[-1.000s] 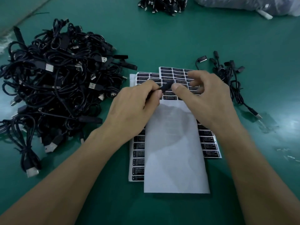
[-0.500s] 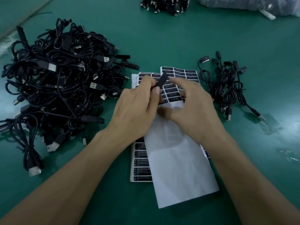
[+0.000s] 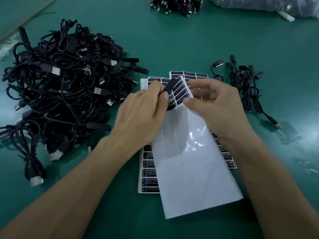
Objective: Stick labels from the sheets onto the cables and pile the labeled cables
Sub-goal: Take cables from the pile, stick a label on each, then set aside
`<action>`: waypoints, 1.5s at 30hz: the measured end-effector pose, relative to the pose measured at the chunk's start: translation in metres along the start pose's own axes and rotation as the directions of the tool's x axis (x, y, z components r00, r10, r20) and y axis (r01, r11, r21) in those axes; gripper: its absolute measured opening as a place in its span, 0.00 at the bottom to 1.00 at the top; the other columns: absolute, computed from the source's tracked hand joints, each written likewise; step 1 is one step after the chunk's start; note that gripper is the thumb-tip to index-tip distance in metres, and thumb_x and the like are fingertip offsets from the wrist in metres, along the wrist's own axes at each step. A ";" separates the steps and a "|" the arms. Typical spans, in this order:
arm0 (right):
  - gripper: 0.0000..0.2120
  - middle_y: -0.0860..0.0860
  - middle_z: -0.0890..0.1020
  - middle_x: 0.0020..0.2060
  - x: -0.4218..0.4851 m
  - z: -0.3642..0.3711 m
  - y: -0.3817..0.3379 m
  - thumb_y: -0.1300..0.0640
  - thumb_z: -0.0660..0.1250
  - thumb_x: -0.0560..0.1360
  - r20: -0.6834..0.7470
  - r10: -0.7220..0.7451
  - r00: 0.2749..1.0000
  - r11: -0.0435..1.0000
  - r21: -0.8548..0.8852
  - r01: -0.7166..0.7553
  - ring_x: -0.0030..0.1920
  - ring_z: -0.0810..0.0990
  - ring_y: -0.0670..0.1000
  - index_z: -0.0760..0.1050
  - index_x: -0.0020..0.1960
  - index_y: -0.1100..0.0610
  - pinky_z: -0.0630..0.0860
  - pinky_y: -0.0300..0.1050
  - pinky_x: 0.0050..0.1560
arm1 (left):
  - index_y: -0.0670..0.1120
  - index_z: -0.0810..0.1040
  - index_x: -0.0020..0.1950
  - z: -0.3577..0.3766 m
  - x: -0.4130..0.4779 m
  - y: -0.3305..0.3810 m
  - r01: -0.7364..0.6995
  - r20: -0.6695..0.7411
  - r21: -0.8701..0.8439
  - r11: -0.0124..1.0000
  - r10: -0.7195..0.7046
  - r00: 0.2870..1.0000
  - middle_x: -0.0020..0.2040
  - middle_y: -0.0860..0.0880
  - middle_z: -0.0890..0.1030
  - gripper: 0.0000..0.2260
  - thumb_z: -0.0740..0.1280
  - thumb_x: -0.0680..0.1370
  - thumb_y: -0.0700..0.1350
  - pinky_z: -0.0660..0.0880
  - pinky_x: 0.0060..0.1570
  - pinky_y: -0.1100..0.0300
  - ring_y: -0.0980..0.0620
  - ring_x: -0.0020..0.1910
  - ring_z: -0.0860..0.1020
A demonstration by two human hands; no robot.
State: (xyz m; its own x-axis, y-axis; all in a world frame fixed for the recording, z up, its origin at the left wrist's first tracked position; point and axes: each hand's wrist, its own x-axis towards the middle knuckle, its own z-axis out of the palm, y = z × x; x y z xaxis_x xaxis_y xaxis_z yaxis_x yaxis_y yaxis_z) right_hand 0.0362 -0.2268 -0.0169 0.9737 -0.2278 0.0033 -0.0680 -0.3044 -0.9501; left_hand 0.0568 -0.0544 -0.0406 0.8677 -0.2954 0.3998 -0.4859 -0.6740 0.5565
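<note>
1. Left hand (image 3: 141,116): reaches in from the near left, forearm diagonal across the green tabletop (image 3: 189,40). Its fingers are curled and pinch the black module of a cable (image 3: 170,87), held tilted above the label sheets.
2. Right hand (image 3: 215,104): reaches in from the near right. Thumb and forefinger are close together at the lifted far corner of the top sheet (image 3: 189,161), beside a row of black labels (image 3: 180,91). Whether they already pinch a label cannot be told. The other fingers are loosely spread.
3. Top sheet: mostly bare white backing, lying askew over two lower sheets (image 3: 149,171) that carry black labels.
4. Large cable pile (image 3: 65,87): left of the sheets, near the left hand.
5. Small cable bunch (image 3: 245,85): right of the sheets, just beyond the right hand.
6. A third cable heap (image 3: 176,4) lies at the far edge, with a plastic bag (image 3: 267,4) at the far right.
</note>
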 end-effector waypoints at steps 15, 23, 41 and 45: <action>0.10 0.49 0.86 0.37 -0.002 0.013 0.002 0.58 0.74 0.65 -0.006 0.044 0.999 0.998 0.048 -0.044 0.43 0.85 0.54 0.79 0.45 0.51 0.81 0.61 0.53 | 0.51 0.69 0.52 0.007 0.000 0.006 0.068 -0.021 -0.364 0.929 -0.081 0.996 0.43 0.57 0.80 0.04 0.56 0.81 0.43 0.75 0.42 0.53 0.54 0.42 0.80; 0.08 0.48 0.84 0.32 -0.002 0.015 0.001 0.63 0.74 0.69 -0.010 -0.001 1.000 0.997 0.082 0.002 0.36 0.79 0.47 0.78 0.43 0.52 0.79 0.52 0.44 | 0.54 0.60 0.42 0.006 0.000 0.010 0.071 -0.078 -0.414 0.908 -0.113 0.991 0.39 0.52 0.81 0.13 0.63 0.75 0.41 0.73 0.35 0.65 0.53 0.37 0.77; 0.06 0.50 0.84 0.36 -0.005 0.019 0.002 0.59 0.68 0.71 0.042 -0.109 0.993 0.994 -0.027 0.110 0.36 0.79 0.51 0.75 0.42 0.49 0.78 0.55 0.42 | 0.52 0.59 0.39 0.006 0.003 0.005 0.139 -0.104 -0.451 0.881 -0.207 0.973 0.36 0.58 0.85 0.21 0.74 0.70 0.42 0.72 0.35 0.66 0.57 0.34 0.80; 0.07 0.49 0.83 0.35 -0.006 0.019 -0.001 0.60 0.68 0.69 0.004 -0.149 0.989 0.988 -0.029 0.149 0.40 0.82 0.57 0.75 0.41 0.49 0.78 0.54 0.43 | 0.50 0.60 0.39 0.004 0.004 0.005 0.148 -0.105 -0.456 0.878 -0.218 0.970 0.34 0.56 0.84 0.19 0.72 0.70 0.40 0.76 0.41 0.49 0.47 0.40 0.83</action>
State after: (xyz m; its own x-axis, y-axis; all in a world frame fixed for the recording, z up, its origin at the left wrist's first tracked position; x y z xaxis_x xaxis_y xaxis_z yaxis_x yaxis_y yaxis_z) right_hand 0.0346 -0.2076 -0.0222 0.9740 -0.1759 0.1430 0.0712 -0.3617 -0.9296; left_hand 0.0587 -0.0618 -0.0393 0.9368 -0.0692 0.3430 -0.3461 -0.3267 0.8794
